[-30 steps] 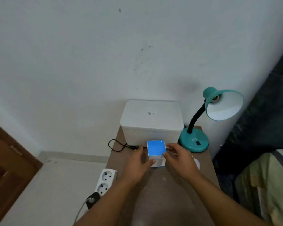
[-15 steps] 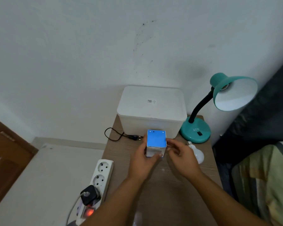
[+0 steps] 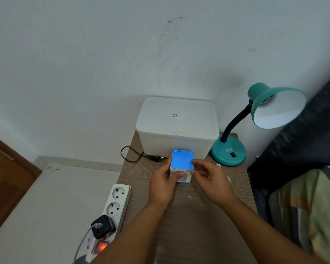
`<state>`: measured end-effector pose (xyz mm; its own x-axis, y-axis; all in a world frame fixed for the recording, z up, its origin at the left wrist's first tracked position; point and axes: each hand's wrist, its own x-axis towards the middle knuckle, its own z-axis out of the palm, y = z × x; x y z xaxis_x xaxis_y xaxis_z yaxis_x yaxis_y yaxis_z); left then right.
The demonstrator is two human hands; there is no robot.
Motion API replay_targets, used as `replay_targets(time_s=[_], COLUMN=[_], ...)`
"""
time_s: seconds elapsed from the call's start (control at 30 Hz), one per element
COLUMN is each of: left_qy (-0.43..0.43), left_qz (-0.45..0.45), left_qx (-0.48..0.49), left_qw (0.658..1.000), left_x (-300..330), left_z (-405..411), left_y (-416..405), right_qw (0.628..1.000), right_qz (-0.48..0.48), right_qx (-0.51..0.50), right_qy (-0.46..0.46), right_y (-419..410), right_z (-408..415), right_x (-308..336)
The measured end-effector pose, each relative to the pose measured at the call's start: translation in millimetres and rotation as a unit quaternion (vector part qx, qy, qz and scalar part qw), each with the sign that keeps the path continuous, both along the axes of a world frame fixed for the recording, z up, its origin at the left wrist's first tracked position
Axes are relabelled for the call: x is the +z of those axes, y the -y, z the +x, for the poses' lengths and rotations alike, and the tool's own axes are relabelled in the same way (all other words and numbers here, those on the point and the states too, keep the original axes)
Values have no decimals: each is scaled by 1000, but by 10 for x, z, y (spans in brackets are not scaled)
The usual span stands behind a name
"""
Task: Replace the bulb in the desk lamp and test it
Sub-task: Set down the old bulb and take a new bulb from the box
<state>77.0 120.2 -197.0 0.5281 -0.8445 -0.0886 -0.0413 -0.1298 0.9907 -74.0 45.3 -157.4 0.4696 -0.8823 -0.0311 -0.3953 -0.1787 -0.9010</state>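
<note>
scuffed white wall [image 3: 103, 54], wooden table [image 3: 198, 216]

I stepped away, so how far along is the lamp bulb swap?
Done: lamp socket looks empty; a loose bulb lies behind the right hand. In hand: both hands, left hand too, hold the closed bulb box. Left: unbox, fit the bulb, connect the plug, test.

Hidden, cropped and illegible regions of the head view.

The right hand [image 3: 210, 178] covers most of a white bulb [image 3: 228, 179] on the worktop [image 3: 194, 221]; only its metal base and a sliver of glass show. The bulb box [image 3: 181, 164] has lettering too small to read, and fingers mask its lower face. The power strip [image 3: 111, 212] and both forearms run off the bottom edge. The lamp [image 3: 255, 121] socket interior is indistinct.
</note>
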Motion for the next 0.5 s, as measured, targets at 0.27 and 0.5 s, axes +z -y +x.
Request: replay_targets(time_s=[0.27, 0.5], left_qy=[55, 63], left_qz=[0, 7], left_qx=[-36, -46], left_qw=[998, 997], left_x=[18, 30], left_z=[55, 66], left_y=[-11, -11], right_qw=[999, 992], right_qz=[34, 99], right_qx=[0, -5], right_qy=[13, 78], right_y=[-59, -101], right_z=[21, 35], right_x=[-7, 10])
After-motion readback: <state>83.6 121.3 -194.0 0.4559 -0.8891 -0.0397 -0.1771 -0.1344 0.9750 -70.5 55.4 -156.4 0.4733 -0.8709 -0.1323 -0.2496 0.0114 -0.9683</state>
